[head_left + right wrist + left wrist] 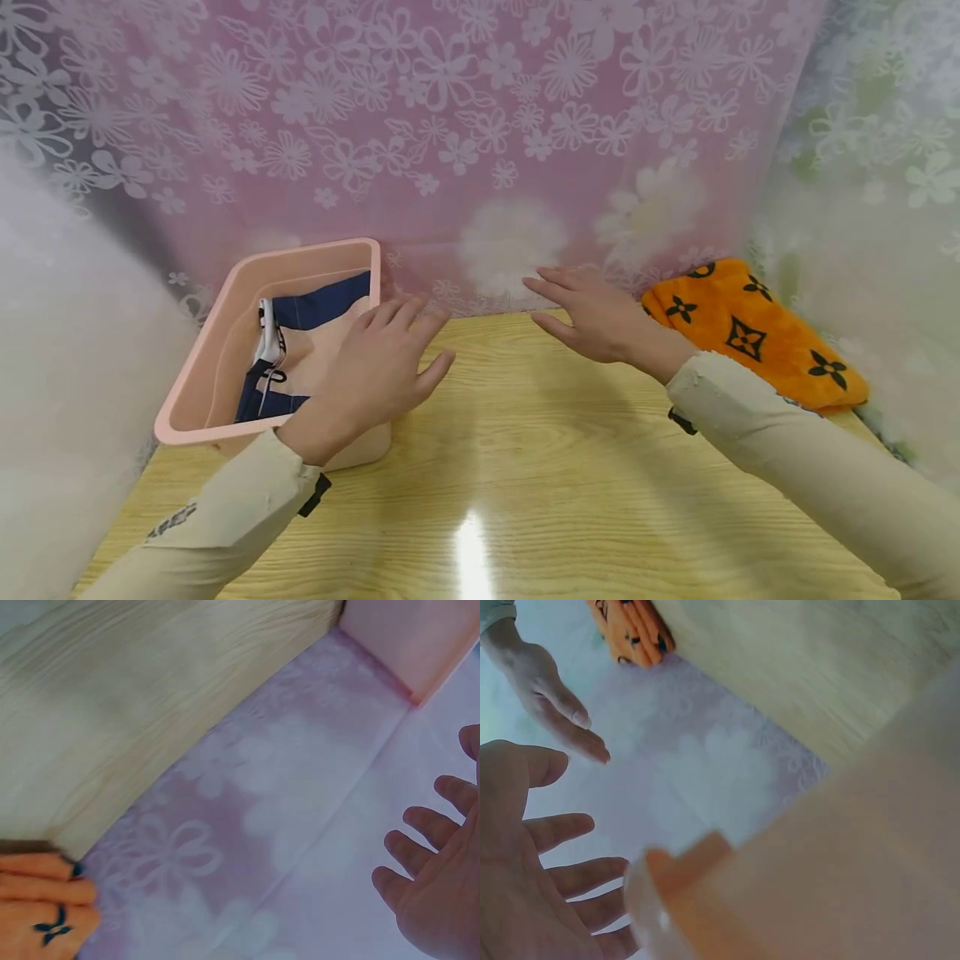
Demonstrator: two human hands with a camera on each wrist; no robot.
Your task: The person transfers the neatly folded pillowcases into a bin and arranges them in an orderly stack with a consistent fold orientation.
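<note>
My left hand (386, 358) hovers over the right rim of a pink plastic bin (197, 375), fingers extended and holding nothing. Inside the bin lies a dark blue cloth item (322, 304) with a white-and-black part (268, 337); my left hand and forearm hide some of the bin. My right hand (600, 317) is held in the air above the table's back edge, fingers straight, nothing in it. Just to its right lies a folded orange cloth (750, 333) with black floral motifs. In the left wrist view the left palm (517, 892) faces the camera beside the blurred bin wall (840, 877).
A wood-grain table (525, 483) spans the front, with a bright light reflection near its middle. Behind it hangs a pink flowered curtain (450, 142). Pale flowered curtains close in on the left and right sides (862, 208).
</note>
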